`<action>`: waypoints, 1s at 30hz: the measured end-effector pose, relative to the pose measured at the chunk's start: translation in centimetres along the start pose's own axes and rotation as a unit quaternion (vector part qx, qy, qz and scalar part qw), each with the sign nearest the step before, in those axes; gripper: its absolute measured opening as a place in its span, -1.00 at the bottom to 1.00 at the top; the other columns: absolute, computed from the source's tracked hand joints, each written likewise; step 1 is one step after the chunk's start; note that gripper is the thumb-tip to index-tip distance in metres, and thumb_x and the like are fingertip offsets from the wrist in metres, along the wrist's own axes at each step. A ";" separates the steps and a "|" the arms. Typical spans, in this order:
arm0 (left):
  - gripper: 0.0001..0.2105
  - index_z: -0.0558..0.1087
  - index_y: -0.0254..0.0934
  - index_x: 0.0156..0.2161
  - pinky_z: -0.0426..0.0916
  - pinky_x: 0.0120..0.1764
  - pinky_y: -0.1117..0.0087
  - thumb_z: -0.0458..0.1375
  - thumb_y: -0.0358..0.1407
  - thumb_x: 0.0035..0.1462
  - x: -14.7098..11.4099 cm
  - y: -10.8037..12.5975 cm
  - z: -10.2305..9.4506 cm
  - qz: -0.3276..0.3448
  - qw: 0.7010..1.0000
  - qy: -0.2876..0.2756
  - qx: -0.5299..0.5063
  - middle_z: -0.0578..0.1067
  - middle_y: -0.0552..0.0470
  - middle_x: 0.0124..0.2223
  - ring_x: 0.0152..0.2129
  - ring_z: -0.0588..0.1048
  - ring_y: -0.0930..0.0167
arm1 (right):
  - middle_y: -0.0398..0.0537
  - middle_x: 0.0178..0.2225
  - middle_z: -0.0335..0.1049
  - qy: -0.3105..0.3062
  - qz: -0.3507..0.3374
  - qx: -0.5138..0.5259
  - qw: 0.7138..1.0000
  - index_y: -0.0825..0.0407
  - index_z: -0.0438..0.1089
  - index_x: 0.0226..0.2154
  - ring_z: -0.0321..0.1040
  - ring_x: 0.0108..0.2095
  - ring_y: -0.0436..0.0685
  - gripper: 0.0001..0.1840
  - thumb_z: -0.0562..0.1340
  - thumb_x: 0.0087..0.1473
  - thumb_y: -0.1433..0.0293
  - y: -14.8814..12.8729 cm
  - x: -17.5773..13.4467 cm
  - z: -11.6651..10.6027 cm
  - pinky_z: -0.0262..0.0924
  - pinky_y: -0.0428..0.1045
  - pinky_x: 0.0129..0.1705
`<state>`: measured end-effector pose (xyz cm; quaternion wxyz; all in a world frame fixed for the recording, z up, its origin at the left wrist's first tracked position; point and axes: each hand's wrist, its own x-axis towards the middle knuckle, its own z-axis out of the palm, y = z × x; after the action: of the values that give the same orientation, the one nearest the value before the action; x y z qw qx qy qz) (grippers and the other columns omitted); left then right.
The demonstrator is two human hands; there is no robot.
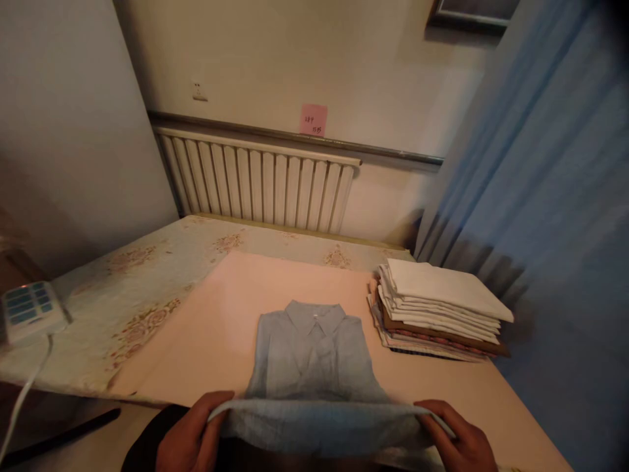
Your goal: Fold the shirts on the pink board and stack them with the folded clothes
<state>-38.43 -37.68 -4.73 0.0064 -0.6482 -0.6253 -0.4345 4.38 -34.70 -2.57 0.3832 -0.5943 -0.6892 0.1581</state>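
Note:
A light blue collared shirt [314, 357] lies on a pink sheet, its collar toward the wall and its sides tucked in. The lower part of the shirt is lifted at the near edge of the table. My left hand [194, 432] pinches the left end of that raised edge between thumb and fingers. At the right end, my right hand [457, 436] grips the same edge. The cloth hangs in a shallow sag between the two hands.
A stack of folded cloths [442, 305] stands right of the shirt, beside a blue curtain [555, 216]. The pink sheet [206, 334] covers part of a floral tablecloth [147, 262]. A white power strip [34, 311] with a cord sits far left. Behind is a radiator [260, 180].

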 end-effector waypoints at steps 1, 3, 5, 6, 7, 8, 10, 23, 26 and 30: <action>-0.76 0.46 -0.06 -0.25 0.45 -0.44 0.47 -0.03 -0.10 0.19 1.3 0.5 0.3 -0.024 1.000 0.009 -0.007 0.59 0.16 -0.36 -0.46 0.56 0.39 | -0.09 -0.39 0.54 0.020 0.019 0.011 1.000 -0.08 0.51 -0.41 0.48 -0.39 0.12 -0.65 0.17 0.05 0.04 -0.4 0.9 0.3 0.34 -0.15 -0.43; -0.74 0.45 -0.11 -0.29 0.41 -0.43 0.47 -0.04 -0.08 0.18 4.2 1.0 1.3 -0.066 0.997 0.015 -0.027 0.57 0.14 -0.37 -0.45 0.54 0.40 | -0.06 -0.41 0.53 0.055 0.045 0.029 0.997 -0.06 0.50 -0.45 0.46 -0.39 0.16 -0.62 0.18 0.00 0.01 -0.9 3.5 1.3 0.33 -0.10 -0.41; -0.72 0.43 -0.15 -0.32 0.37 -0.40 0.47 -0.04 -0.07 0.17 7.6 0.8 2.8 -0.101 0.994 0.002 -0.032 0.55 0.14 -0.40 -0.46 0.52 0.40 | -0.05 -0.42 0.52 0.076 0.065 0.037 0.994 -0.04 0.48 -0.45 0.44 -0.38 0.17 -0.62 0.16 -0.01 0.02 -0.9 6.9 2.7 0.31 -0.08 -0.36; -0.72 0.42 -0.16 -0.32 0.34 -0.40 0.47 -0.06 -0.08 0.18 9.5 0.4 3.8 -0.116 0.993 -0.008 -0.027 0.53 0.14 -0.41 -0.46 0.51 0.40 | -0.06 -0.41 0.52 0.081 0.070 0.035 0.994 -0.02 0.48 -0.43 0.43 -0.36 0.16 -0.62 0.15 -0.01 0.04 -0.8 8.9 3.6 0.29 -0.07 -0.32; -0.73 0.41 -0.16 -0.31 0.32 -0.38 0.46 -0.07 -0.09 0.18 11.3 -0.2 5.0 -0.127 0.991 -0.029 -0.019 0.53 0.14 -0.40 -0.44 0.50 0.40 | -0.05 -0.37 0.52 0.087 0.070 0.031 0.993 0.00 0.48 -0.40 0.43 -0.33 0.17 -0.60 0.13 0.01 0.05 -0.5 11.0 4.6 0.28 -0.06 -0.28; -0.73 0.40 -0.17 -0.33 0.31 -0.36 0.46 -0.08 -0.11 0.19 13.2 -0.9 6.3 -0.140 0.989 -0.052 -0.006 0.53 0.13 -0.40 -0.43 0.49 0.40 | -0.03 -0.34 0.53 0.089 0.068 0.019 0.994 0.02 0.48 -0.36 0.42 -0.30 0.18 -0.59 0.11 0.02 0.06 -0.1 13.2 5.7 0.26 -0.04 -0.24; -0.72 0.39 -0.19 -0.32 0.29 -0.31 0.44 -0.12 -0.15 0.22 16.5 -2.7 9.5 -0.154 0.982 -0.105 0.030 0.53 0.10 -0.37 -0.38 0.49 0.39 | 0.01 -0.30 0.52 0.077 0.088 -0.033 0.993 0.05 0.48 -0.30 0.41 -0.26 0.18 -0.60 0.07 0.06 0.13 1.1 17.4 8.4 0.23 -0.03 -0.22; -0.66 0.36 -0.41 -0.03 0.32 -0.15 0.31 -0.06 -0.25 0.19 19.6 -8.7 19.9 -0.170 0.955 -0.216 0.110 0.51 -0.26 -0.07 -0.13 0.49 0.24 | 0.11 -0.21 0.49 -0.033 0.128 -0.116 0.984 0.17 0.43 -0.16 0.39 -0.19 0.14 -0.68 0.11 0.04 0.42 9.4 22.2 17.8 0.17 -0.05 -0.14; -0.59 0.27 -0.46 0.09 0.25 0.01 0.20 -0.07 -0.29 0.18 17.8 -7.3 18.8 -0.141 0.962 -0.195 0.127 0.39 -0.34 0.09 0.06 0.35 0.16 | 0.04 -0.05 0.45 -0.032 0.102 -0.101 0.989 0.12 0.36 -0.01 0.35 -0.04 0.10 -0.58 0.11 0.04 0.43 9.1 21.3 17.0 0.13 -0.08 0.00; -0.56 0.23 -0.38 0.16 0.10 0.17 0.10 -0.06 -0.28 0.20 13.1 -4.3 18.9 -0.030 0.977 -0.170 0.127 0.27 -0.27 0.23 0.20 0.19 0.16 | 0.00 0.03 0.39 -0.025 0.086 -0.099 0.991 0.09 0.30 0.07 0.31 0.03 0.09 -0.50 0.10 0.04 0.44 8.4 19.6 16.1 0.11 -0.09 0.05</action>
<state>-33.49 -15.80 -11.31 -0.0306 -0.6878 -0.6864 -0.2344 -1.29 -10.44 -12.16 0.2898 -0.6825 -0.6570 0.1366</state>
